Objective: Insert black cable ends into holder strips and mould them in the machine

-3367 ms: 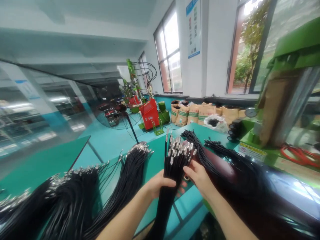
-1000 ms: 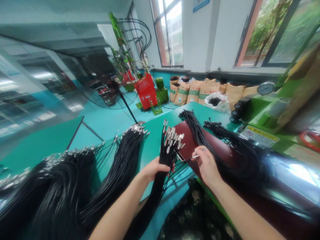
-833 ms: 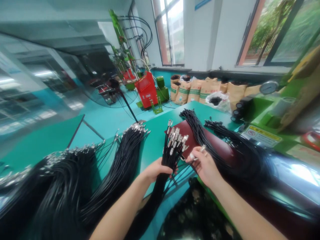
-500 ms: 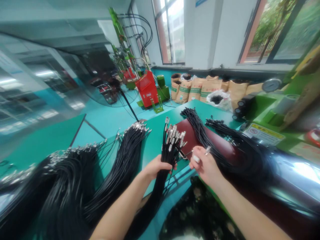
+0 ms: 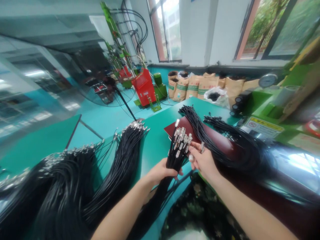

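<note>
My left hand (image 5: pixel 163 171) is wrapped round a bundle of black cables (image 5: pixel 175 160), whose silver metal ends fan out above the fist. Close against the right side of those ends is my right hand (image 5: pixel 202 160), its fingers pinched together near one connector. A small metal end sticks up between its fingers, and a white piece shows at a fingertip. What exactly the fingertips grip is too small to tell. The lower part of the bundle hangs down behind my left forearm.
Black cable piles (image 5: pixel 125 153) with metal ends lie left on the green table (image 5: pixel 155 133). More black cables (image 5: pixel 197 123) lie over a dark red surface (image 5: pixel 220 136) at right. Behind stand paper sacks (image 5: pixel 192 86), a red machine (image 5: pixel 143 88) and a fan (image 5: pixel 107 88). A green machine (image 5: pixel 265 110) stands right.
My left hand and the bundle have moved slightly right. My right hand has come up against the metal ends, where before there was a gap. The view has shifted a little.
</note>
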Demonstrator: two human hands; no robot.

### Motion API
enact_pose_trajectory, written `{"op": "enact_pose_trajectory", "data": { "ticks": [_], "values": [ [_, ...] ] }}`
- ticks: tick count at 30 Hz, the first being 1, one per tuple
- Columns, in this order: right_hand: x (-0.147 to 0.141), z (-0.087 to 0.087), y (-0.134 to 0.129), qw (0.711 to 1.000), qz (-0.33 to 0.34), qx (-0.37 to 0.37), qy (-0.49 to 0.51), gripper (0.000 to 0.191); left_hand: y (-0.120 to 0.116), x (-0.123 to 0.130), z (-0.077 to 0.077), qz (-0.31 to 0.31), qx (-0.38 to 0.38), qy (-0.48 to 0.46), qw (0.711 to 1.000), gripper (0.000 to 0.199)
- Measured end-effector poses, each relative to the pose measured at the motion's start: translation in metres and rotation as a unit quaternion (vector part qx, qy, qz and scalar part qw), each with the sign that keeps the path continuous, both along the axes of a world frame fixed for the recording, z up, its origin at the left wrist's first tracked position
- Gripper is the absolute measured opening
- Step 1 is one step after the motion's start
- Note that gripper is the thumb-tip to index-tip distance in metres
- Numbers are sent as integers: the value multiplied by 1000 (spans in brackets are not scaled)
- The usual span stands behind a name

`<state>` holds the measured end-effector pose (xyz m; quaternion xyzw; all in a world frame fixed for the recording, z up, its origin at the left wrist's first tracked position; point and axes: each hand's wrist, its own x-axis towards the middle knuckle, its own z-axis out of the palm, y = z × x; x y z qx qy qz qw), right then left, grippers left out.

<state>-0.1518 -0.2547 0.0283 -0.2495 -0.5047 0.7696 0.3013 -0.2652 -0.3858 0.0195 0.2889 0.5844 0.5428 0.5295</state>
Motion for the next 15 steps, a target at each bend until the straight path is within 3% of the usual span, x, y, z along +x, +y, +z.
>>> {"op": "enact_pose_trajectory", "data": {
  "ticks": [5,11,15],
  "values": [
    [-1,-3,3,999,-29,-8,-15,27,-1,1,-4,-8,-2,5,1000,27],
    [2,7,-2,999,17,-42,18,23,-1,-3,-9,-51,-3,9,999,21],
    [7,15,-13,995,61,-52,67,16,3,-8,-14,-66,-11,-40,997,26]
  ]
}}
